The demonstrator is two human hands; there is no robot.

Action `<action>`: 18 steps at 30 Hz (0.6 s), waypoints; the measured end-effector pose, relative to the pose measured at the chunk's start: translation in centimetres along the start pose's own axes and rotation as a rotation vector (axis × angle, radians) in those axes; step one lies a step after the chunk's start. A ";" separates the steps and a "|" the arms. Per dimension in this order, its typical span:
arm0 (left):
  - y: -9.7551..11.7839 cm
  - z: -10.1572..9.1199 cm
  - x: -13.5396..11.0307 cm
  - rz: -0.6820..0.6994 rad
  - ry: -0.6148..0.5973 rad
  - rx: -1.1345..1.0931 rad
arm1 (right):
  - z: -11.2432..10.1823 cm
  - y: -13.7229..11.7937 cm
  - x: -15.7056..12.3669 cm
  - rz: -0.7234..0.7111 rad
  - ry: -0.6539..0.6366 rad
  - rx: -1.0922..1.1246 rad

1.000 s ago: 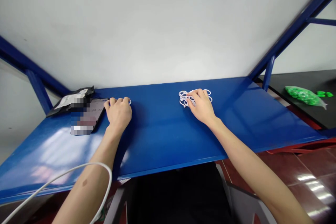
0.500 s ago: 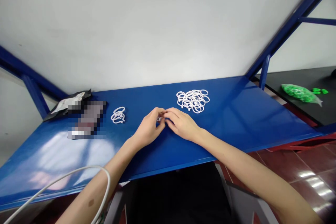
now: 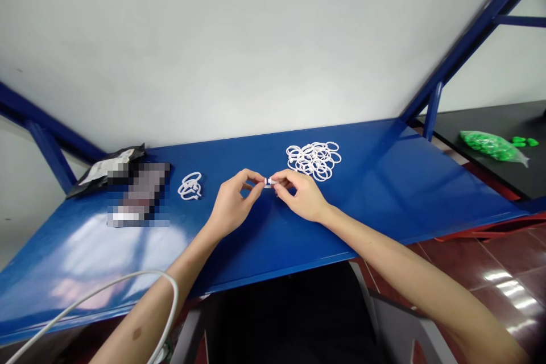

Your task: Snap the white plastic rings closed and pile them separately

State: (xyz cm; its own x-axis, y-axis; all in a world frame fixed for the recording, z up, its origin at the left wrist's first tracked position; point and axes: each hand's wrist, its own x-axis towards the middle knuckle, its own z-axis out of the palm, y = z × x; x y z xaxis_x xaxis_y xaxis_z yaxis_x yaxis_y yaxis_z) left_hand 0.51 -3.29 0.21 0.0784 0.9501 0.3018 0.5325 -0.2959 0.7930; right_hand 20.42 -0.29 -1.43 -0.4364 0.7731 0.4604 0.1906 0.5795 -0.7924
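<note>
My left hand and my right hand meet above the middle of the blue table. Both pinch one small white ring between their fingertips. A loose heap of several white rings lies just behind my right hand. A small cluster of white rings rests to the left of my left hand.
A black packet and a blurred flat item lie at the table's left. A white cable loops over my left forearm. A bag of green pieces sits on a dark surface at the right. Blue frame struts rise at both sides.
My left hand left the small cluster and my right hand left the heap. Both came together at the table's middle and now hold one ring lifted between them.
</note>
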 end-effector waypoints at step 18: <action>-0.7 0.2 -0.3 0.142 -0.056 0.071 | 0.1 0.1 -0.8 -0.104 -0.158 -0.437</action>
State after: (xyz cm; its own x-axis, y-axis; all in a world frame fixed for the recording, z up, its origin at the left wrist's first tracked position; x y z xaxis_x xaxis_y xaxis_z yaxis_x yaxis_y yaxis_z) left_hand 0.32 -3.37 -0.56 0.2032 0.9039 0.3765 0.5710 -0.4217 0.7044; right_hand 20.69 -0.85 -1.92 -0.5944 0.6761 0.4354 0.4759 0.7322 -0.4873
